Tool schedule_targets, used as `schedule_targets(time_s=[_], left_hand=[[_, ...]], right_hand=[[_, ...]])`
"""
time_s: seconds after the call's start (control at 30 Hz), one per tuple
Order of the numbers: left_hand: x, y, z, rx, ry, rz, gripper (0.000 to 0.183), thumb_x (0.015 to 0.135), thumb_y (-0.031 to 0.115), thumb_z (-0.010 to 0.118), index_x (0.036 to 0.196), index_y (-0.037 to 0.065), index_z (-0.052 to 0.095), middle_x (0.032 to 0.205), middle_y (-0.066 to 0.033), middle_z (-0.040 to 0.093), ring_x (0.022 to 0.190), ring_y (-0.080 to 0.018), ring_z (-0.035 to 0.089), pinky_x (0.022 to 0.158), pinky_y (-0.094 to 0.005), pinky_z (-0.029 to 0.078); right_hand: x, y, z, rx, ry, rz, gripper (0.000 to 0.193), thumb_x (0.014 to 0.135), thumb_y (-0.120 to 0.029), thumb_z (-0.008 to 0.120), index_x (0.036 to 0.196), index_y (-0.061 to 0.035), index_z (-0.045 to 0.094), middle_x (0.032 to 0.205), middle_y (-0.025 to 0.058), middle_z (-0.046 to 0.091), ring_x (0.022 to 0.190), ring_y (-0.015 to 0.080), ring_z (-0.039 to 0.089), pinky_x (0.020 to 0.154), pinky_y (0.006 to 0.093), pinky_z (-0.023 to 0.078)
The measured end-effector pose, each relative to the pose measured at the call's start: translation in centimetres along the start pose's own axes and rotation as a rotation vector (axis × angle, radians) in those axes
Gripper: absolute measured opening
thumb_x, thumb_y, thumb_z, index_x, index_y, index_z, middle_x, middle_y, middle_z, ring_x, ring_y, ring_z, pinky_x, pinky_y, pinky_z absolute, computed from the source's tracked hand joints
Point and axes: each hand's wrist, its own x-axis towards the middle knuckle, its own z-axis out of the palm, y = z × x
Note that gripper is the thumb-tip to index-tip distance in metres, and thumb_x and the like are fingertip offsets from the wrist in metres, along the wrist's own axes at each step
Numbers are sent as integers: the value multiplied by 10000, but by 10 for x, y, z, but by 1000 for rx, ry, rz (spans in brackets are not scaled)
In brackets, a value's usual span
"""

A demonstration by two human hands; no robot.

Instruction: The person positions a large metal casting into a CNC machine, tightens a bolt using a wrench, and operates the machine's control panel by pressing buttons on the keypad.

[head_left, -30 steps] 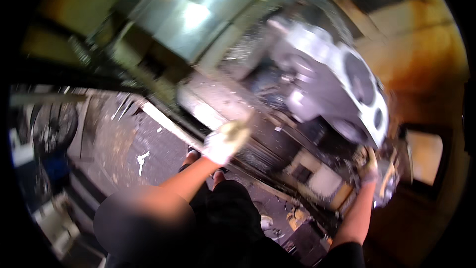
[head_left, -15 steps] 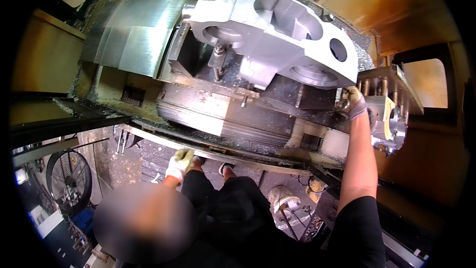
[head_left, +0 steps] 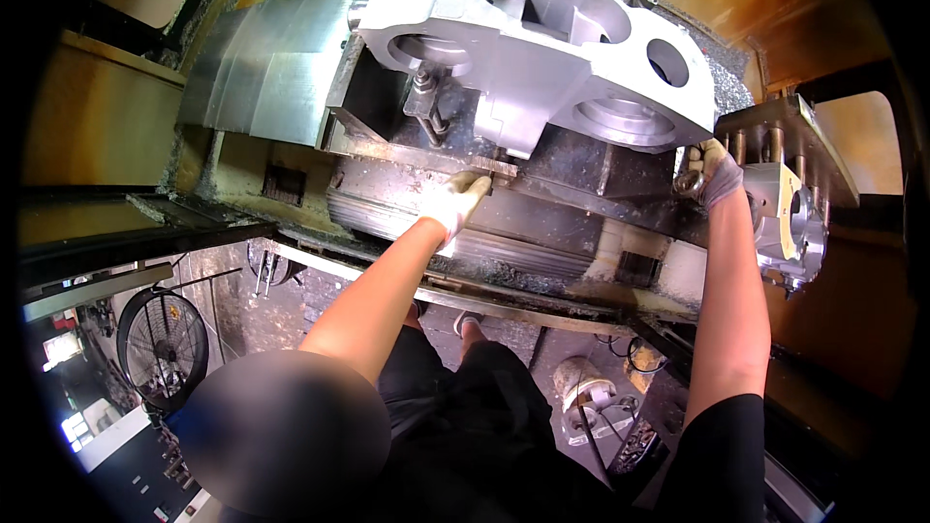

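A large silver-grey metal casting with several round openings sits tilted on a dark steel fixture. My left hand, in a pale glove, reaches to the fixture's front edge. Its fingers are closed at a short bolt that sticks out there and is mostly covered. Beneath the casting's right end, my right hand, also gloved, has its fingers curled round a round metal piece; the fingers hide part of it. A clamp bolt with a nut stands under the casting's left opening.
Stepped metal covers slope away at the left. On the right, a second machined part hangs by a plate with rods. The machine's front rail crosses before my legs. A floor fan stands lower left; metal chips lie about.
My left hand has risen from beside my leg, over the front rail, to the bolt on the fixture's edge. My right hand stays at the round metal piece. The view has shifted slightly.
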Motion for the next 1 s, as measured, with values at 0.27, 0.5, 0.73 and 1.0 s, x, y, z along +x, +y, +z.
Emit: schedule_targets(time_s=[0.27,0.5,0.73,1.0], left_hand=[[43,-8,22,-505,-265,-195,296,1108,292,470,1171,72,658,931,-56,707,812,-185,677,780,-343,564],[49,-25,43,-314,56,-88,308,1070,284,561,1079,4,690,790,-98,705,681,-158,652,630,-302,541],[31,-2,60,491,382,-39,515,1015,477,461,1278,98,690,1296,-207,683,1203,-422,635,1062,-477,479],[-2,30,38,648,332,-60,563,999,563,542,1245,80,695,1168,-207,725,1129,-379,683,1033,-447,512]], right_hand=[[-2,10,-9,133,-118,-13,289,1056,-314,512,813,-179,587,578,-58,508,463,121,461,437,341,395],[-84,61,-16,166,28,-268,487,1069,-455,531,1375,-79,576,1000,45,715,819,166,671,721,319,549],[-150,145,-41,27,28,-267,507,1051,-414,589,1401,-49,547,1059,67,720,822,160,675,710,292,559],[-171,116,-6,-232,143,-562,331,1060,-257,613,1337,-77,631,975,27,709,746,76,628,658,221,513]])
